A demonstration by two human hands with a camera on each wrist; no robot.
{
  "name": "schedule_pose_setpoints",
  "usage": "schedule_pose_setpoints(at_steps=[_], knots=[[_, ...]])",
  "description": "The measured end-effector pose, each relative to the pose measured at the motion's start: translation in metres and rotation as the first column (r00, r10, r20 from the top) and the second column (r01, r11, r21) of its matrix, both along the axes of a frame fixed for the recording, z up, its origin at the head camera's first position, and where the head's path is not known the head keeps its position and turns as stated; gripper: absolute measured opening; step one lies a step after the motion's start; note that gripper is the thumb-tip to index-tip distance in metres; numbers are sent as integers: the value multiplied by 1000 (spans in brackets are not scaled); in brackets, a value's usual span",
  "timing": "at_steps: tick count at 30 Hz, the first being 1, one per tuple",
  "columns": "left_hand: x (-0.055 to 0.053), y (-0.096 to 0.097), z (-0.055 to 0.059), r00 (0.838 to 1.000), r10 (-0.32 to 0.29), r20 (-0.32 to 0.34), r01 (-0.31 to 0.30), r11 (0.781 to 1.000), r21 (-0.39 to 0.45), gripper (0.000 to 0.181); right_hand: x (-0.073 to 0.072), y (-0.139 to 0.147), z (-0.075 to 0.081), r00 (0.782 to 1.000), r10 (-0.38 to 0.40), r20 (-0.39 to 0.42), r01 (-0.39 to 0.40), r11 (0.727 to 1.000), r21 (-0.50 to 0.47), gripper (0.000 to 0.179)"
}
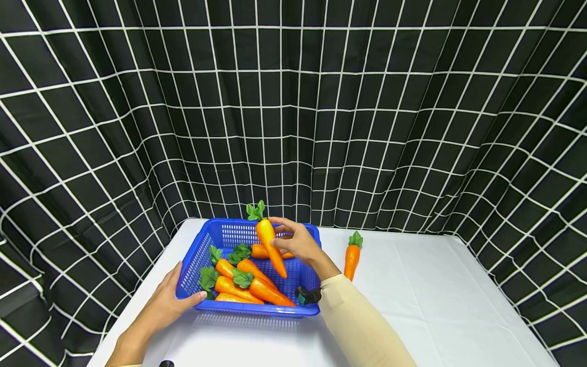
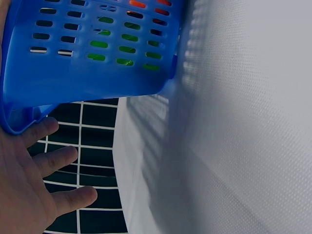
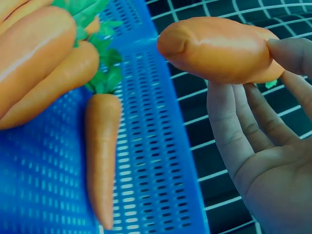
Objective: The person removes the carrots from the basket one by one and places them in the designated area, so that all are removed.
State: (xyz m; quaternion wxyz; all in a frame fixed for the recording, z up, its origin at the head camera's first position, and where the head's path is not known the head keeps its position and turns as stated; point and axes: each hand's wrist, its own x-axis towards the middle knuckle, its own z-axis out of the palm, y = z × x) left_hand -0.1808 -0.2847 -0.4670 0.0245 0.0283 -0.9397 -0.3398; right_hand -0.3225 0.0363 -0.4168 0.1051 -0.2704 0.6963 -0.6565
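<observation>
Above the blue perforated plastic basket (image 1: 252,307), the right hand (image 1: 300,243) is pinching a glossy, green-topped, tapered orange carrot (image 1: 270,243), its tip slanting toward the basket's near rim, the farther, straight-fingered left hand (image 1: 166,305) touching the left end.

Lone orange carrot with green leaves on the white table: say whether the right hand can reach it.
Not immediately, it seems: the right hand holds another orange carrot over the blue plastic basket. Once freed, only the basket's rim separates it from the lone carrot.
</observation>
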Motion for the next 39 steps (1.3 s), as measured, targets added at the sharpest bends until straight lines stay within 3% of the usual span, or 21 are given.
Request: schedule_pose_setpoints(at_steps=[18, 25, 39], knots=[[1, 2, 1, 1000, -1, 12, 1, 1000, 2, 116, 15, 28, 38, 986, -31, -164, 16, 995, -97, 57], [1, 1, 0, 1000, 3, 25, -3, 1000, 2, 116, 37, 44, 67, 976, -72, -207, 53, 994, -96, 55], [1, 0, 0, 1000, -1, 10, 1, 1000, -5, 117, 41, 80, 80, 960, -174, -221, 156, 983, -97, 56]])
